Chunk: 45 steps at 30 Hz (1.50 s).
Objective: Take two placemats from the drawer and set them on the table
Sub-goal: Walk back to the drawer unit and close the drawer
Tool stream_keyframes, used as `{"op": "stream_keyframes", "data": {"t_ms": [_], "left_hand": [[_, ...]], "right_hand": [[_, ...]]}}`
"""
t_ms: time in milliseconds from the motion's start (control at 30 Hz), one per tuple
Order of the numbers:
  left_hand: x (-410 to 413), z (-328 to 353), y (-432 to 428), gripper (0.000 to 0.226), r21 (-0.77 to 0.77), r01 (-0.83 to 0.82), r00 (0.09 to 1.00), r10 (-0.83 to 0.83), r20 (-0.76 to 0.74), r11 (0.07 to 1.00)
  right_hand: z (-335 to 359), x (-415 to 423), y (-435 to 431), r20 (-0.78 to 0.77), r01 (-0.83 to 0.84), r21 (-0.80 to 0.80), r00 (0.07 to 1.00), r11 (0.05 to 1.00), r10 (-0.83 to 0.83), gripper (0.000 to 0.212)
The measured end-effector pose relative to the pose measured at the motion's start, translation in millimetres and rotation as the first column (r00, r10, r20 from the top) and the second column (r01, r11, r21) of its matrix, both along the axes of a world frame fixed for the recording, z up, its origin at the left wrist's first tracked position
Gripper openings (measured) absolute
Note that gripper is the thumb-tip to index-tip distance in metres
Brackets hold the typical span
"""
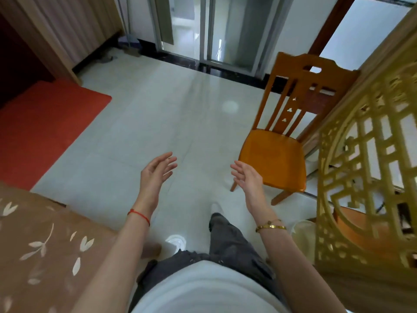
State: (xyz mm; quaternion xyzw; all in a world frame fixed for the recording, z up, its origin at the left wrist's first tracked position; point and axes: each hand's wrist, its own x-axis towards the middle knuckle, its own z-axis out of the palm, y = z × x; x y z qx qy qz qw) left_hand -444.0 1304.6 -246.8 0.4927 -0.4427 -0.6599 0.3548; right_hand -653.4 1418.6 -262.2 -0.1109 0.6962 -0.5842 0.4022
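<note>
- Head view: the left hand [155, 175] is raised over the pale tiled floor [140, 123], to the left of the wooden chair [273, 159]. Its fingers [168, 163] are straight and spread, and they hold nothing.
- The right hand [247, 177] is seen just beside the front left corner of the chair seat, with the palm turned toward the left hand. Its fingers are also loose and spread, with nothing in them.
- A red string [138, 214] is around the left wrist and a gold bracelet [270, 227] is around the right wrist.
- To the right of the chair stands a gold lattice screen [365, 166].
- Behind the chair is a glass sliding door [214, 30].
- Far to the left of the chair lies a red mat [45, 127].
- Also far to the left, but nearer to the person, is a brown cloth with pale leaves [33, 245].
- Where the placemats are, I cannot tell from this view.
</note>
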Motion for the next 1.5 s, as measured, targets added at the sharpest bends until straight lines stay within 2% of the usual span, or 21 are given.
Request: {"op": "stream_keyframes", "data": {"t_ms": [233, 333, 567, 800, 967, 1133, 1267, 1500], "left_hand": [[-39.5, -8.0, -92.7, 0.028, 0.01, -0.166, 0.986, 0.166, -0.005, 0.986], [-55.4, -2.9, -135.2, 0.027, -0.002, -0.263, 0.965, 0.263, -0.012, 0.965], [-57.0, 3.8, -205.5, 0.029, -0.018, -0.536, 0.844, 0.535, -0.026, 0.844], [-27.3, -11.8, -248.7, 0.029, 0.002, -0.73, 0.684, 0.73, 0.007, 0.684], [2.4, -19.7, -295.6, 0.029, 0.011, -0.838, 0.545, 0.838, 0.015, 0.545], [42.8, -19.5, -360.2, 0.029, 0.001, -0.89, 0.456, 0.89, -0.012, 0.456], [86.6, -5.6, -429.4, 0.027, -0.024, -0.903, 0.429, 0.903, -0.031, 0.428], [151.1, 12.5, -541.9, 0.026, -0.039, -0.899, 0.438, 0.899, -0.016, 0.437]], "right_hand": [[-10.7, -55.8, -123.5, 0.005, -0.179, 0.002, 0.984, 0.984, 0.179, 0.038], [-5.3, -81.6, -187.8, 0.018, -0.27, 0.002, 0.963, 0.963, 0.27, 0.033], [4.5, -99.8, -329.5, 0.011, -0.539, -0.054, 0.841, 0.84, 0.541, 0.032], [-4.0, -58.6, -440.9, 0.049, -0.74, -0.051, 0.669, 0.671, 0.742, 0.029], [-13.6, -18.0, -515.6, 0.067, -0.829, -0.027, 0.555, 0.558, 0.829, 0.032], [-21.5, 29.4, -598.6, 0.066, -0.878, -0.042, 0.473, 0.476, 0.879, 0.032], [-9.4, 81.1, -679.4, 0.042, -0.89, -0.073, 0.449, 0.451, 0.893, 0.032], [3.8, 160.3, -788.3, 0.021, -0.913, -0.095, 0.397, 0.397, 0.918, 0.035]]}}
